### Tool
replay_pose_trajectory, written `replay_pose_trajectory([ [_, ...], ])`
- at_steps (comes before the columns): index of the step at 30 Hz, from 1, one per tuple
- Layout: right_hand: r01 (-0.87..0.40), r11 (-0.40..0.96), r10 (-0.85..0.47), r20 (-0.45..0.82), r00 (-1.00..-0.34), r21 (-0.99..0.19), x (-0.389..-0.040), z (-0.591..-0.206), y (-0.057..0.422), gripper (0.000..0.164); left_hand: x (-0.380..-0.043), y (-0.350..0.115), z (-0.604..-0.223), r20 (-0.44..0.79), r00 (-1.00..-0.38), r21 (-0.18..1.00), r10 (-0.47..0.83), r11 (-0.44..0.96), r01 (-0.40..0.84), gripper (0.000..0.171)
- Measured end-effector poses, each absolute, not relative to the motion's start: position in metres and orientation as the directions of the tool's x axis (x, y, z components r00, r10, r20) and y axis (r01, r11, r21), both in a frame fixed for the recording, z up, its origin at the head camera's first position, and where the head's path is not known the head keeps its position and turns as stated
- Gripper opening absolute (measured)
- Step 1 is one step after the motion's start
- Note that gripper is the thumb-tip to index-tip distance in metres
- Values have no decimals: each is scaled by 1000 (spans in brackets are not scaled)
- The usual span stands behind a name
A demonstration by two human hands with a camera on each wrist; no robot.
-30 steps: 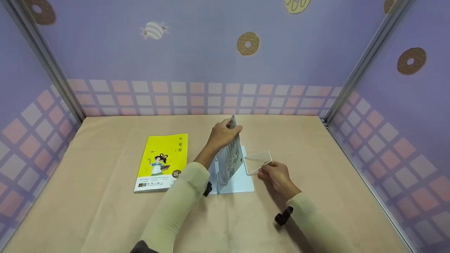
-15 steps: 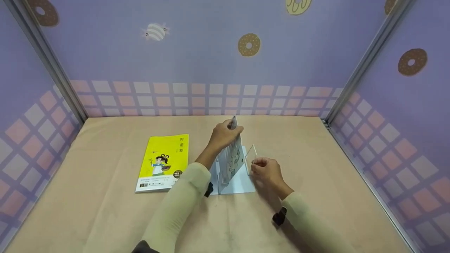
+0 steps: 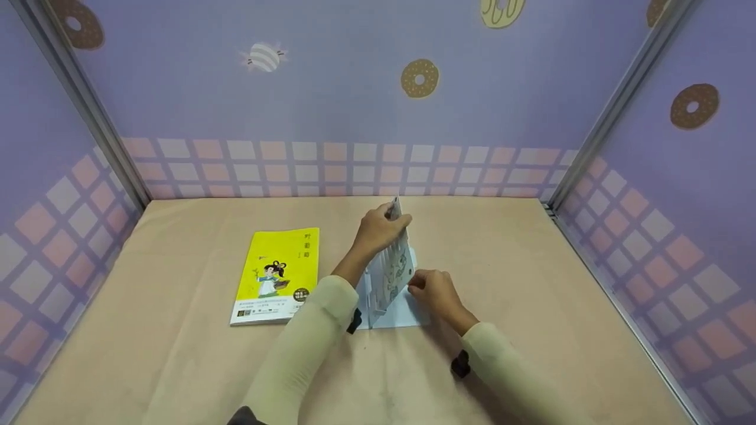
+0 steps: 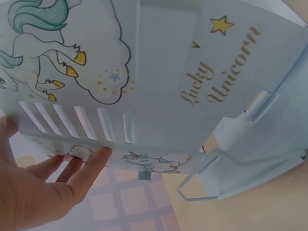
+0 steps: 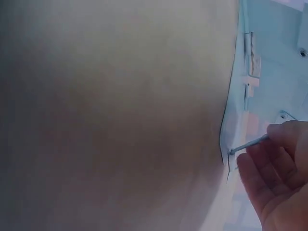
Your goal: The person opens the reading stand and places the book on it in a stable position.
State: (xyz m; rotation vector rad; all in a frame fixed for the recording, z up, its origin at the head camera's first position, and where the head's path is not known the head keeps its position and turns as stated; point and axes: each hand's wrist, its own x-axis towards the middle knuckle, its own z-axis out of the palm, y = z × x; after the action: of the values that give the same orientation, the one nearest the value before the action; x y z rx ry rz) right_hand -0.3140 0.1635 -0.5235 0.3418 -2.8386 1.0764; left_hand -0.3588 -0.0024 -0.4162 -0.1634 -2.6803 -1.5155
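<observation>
A pale blue metal book stand with unicorn pictures lies partly unfolded, its panel [image 3: 397, 268] raised nearly upright over the flat base [image 3: 401, 319]. My left hand [image 3: 378, 231] grips the top part of that panel. In the left wrist view, the slotted panel [image 4: 163, 72] reads "Lucky Unicorn", and the fingers [image 4: 94, 166] lie against its edge. My right hand [image 3: 438, 293] is at the panel's right side. Seen from the right wrist, it pinches a thin wire support [image 5: 250, 144] hinged at the base's edge. The head view hides most of this wire behind the hand.
A yellow book [image 3: 289, 248] with a drawn child on its cover lies flat to the left of the stand. A beige cloth [image 3: 195, 366] covers the table. Purple patterned walls [image 3: 331, 88] close the back and both sides.
My right hand has moved left, swinging the wire support from the right side in toward the raised panel. The left hand keeps its grip on the panel. The yellow book stays put.
</observation>
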Motion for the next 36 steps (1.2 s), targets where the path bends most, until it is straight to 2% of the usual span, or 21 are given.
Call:
replay_pose_trajectory([
  [4,-246,747,-182,166,-969,-617,-314,-524,162,14,-358,0,-416,80,-995,848,67,520,103,69],
  [10,-202,736,-148,137,-979,-646,-315,-526,165,15,-358,11,-417,57,-996,818,64,569,83,71],
  [18,-238,724,-182,153,-971,-648,-313,-525,172,23,-356,32,-423,19,-1000,752,-20,659,1,70],
  [22,-249,724,-193,158,-968,-643,-313,-524,174,27,-356,38,-425,36,-999,726,-41,688,-2,70],
  [28,-247,727,-179,171,-969,-641,-315,-523,175,25,-356,37,-426,64,-998,725,-21,688,32,72],
  [36,-293,734,-218,196,-956,-612,-312,-526,174,19,-357,32,-430,37,-999,709,33,704,50,74],
])
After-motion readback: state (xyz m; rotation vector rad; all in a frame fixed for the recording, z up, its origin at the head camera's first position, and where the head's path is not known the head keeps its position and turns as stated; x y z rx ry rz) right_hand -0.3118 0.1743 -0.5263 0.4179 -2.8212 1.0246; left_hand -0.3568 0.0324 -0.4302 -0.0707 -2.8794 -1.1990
